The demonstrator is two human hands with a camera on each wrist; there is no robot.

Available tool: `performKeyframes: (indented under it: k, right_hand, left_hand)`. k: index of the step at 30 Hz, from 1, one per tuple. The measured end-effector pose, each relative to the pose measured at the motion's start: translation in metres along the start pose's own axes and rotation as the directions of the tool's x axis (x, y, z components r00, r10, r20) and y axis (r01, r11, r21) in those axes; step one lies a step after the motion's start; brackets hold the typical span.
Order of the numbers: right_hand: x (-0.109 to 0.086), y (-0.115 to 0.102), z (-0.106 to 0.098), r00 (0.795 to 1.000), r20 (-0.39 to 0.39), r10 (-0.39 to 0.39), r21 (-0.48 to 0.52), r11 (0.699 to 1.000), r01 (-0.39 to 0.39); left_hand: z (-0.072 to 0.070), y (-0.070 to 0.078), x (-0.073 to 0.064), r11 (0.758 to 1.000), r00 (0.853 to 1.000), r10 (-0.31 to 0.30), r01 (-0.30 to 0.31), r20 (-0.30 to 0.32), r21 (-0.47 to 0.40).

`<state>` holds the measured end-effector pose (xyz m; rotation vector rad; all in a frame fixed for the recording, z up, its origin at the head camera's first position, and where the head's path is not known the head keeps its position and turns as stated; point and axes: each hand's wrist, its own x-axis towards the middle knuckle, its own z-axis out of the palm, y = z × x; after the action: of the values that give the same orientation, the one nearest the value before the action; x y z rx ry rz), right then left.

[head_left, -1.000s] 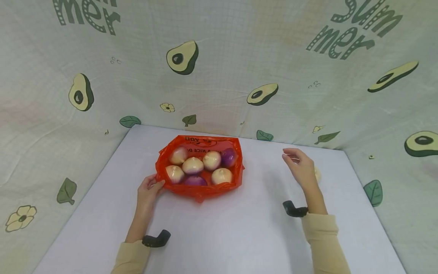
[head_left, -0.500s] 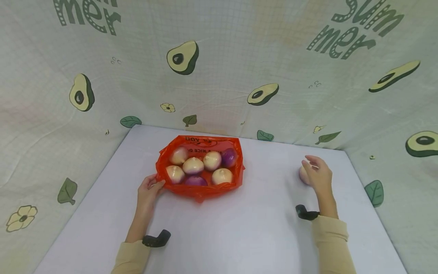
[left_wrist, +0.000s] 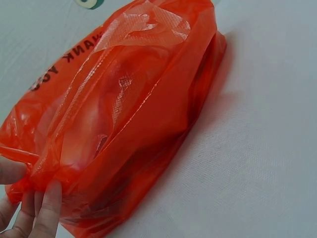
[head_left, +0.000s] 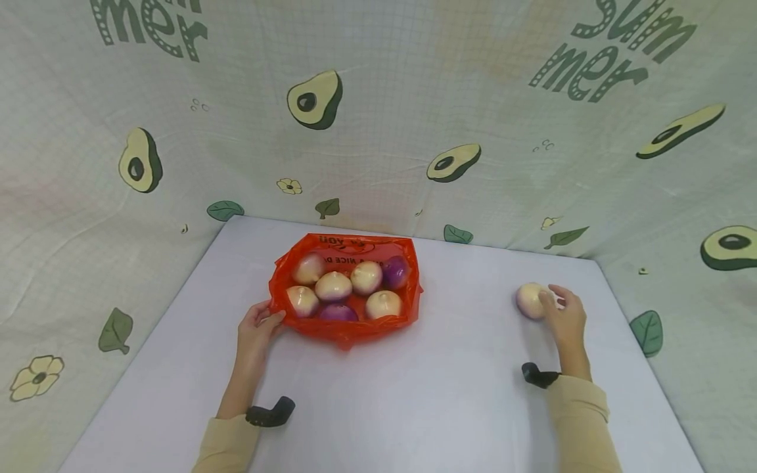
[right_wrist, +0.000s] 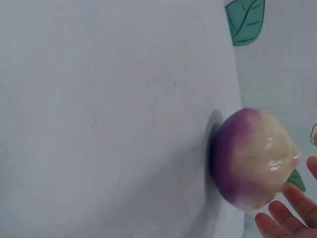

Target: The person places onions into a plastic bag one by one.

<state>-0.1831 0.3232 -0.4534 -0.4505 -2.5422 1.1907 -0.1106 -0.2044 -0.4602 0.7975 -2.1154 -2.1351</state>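
My left hand (head_left: 253,336) pinches the left front rim of a red plastic bag (head_left: 378,327) between thumb and fingers (left_wrist: 48,208). The bag stands wide at the mouth, with several glossy cream-and-purple onions (head_left: 334,286) inside. Off to the right, a single onion (head_left: 528,301) sits on the table, pale tip up and purple below, as the right wrist view (right_wrist: 252,158) shows. Just beside its right side is my right hand (head_left: 566,323), fingers (right_wrist: 292,198) spread and loosely bent. Whether the fingertips touch the onion, I cannot tell.
A white table (head_left: 384,401) lies under everything. Behind it and along its sides hangs a pale cloth (head_left: 378,118) printed with avocados and leaves. Each wrist wears a black camera mount (head_left: 271,412).
My right hand has moved right and slightly nearer to me, past the lone onion to its right side, uncovering it. My left hand and the bag have stayed put.
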Motion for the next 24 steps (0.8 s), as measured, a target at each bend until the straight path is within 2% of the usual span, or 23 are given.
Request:
performKeyframes:
  k: [3,6,12,18,24]
  right_hand:
    - [0.001,0.008,0.0,1.0,-0.002,0.021,-0.008,1.0,-0.021]
    - [0.003,0.015,0.0,0.996,0.028,0.089,-0.001,0.996,-0.089]
    - [0.008,0.022,0.001,0.964,0.12,0.238,0.032,0.97,-0.243]
    - [0.012,0.021,0.003,0.945,0.175,0.276,0.038,0.957,-0.287]
    - [0.012,0.016,0.005,0.935,0.169,0.313,0.058,0.943,-0.327]
  left_hand:
    - [0.0,0.0,0.0,1.0,1.0,0.003,-0.003,0.0,0.005]
    - [0.0,-0.001,0.0,1.0,1.0,0.006,-0.006,-0.001,0.003]
    - [0.0,-0.001,0.0,1.0,1.0,0.01,-0.01,-0.001,0.001]
    - [0.0,-0.001,0.0,1.0,1.0,0.005,-0.005,0.001,0.006]
    - [0.0,0.0,0.001,1.0,1.0,-0.009,0.009,0.003,0.004]
